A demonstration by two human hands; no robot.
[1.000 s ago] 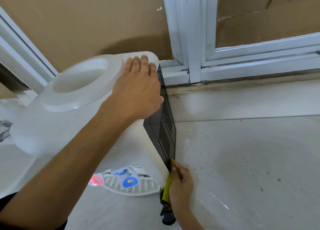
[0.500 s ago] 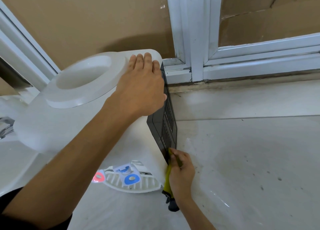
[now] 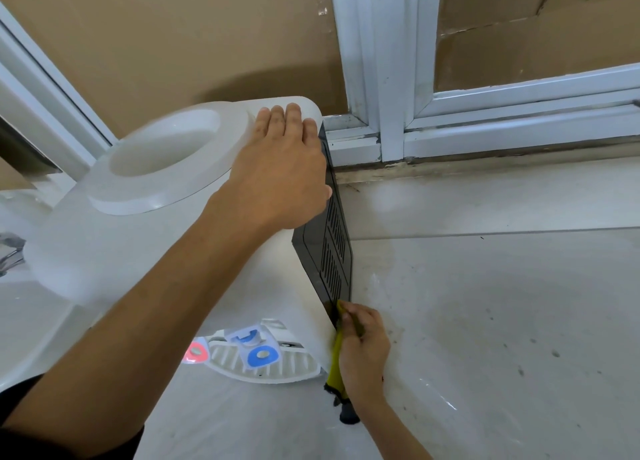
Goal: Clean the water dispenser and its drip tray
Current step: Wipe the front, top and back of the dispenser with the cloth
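Here the white water dispenser (image 3: 145, 251) stands on the pale floor (image 3: 502, 321), seen from above, with its round bottle well open at the top and its black vented back panel (image 3: 334, 251) turned toward the white window frame (image 3: 391, 78). The left hand (image 3: 280, 168) lies flat on the dispenser's top rear corner, fingers together and stretched out, palm down, gripping nothing; its thumb side reaches the upper edge of the black panel. Below that hand, at the panel's lower end, the right hand (image 3: 363, 348) is closed around a yellow cloth (image 3: 337, 359) and presses it against the dispenser's rear edge. Most of the cloth is hidden inside the fist; only a yellow strip shows on the hand's left side, and a dark, frayed end hangs out below the wrist, too blurred to say what it is. To the left of the right hand, at the dispenser's foot, the white slotted drip tray (image 3: 266, 368) sticks out, partly covered by the blue tap lever (image 3: 261, 352) and the red tap lever (image 3: 198, 352) above it. The taps themselves are cut off by the dispenser's body. Dark specks dot the floor to the right of the right hand. A metal object at the far left edge is cropped and unclear.
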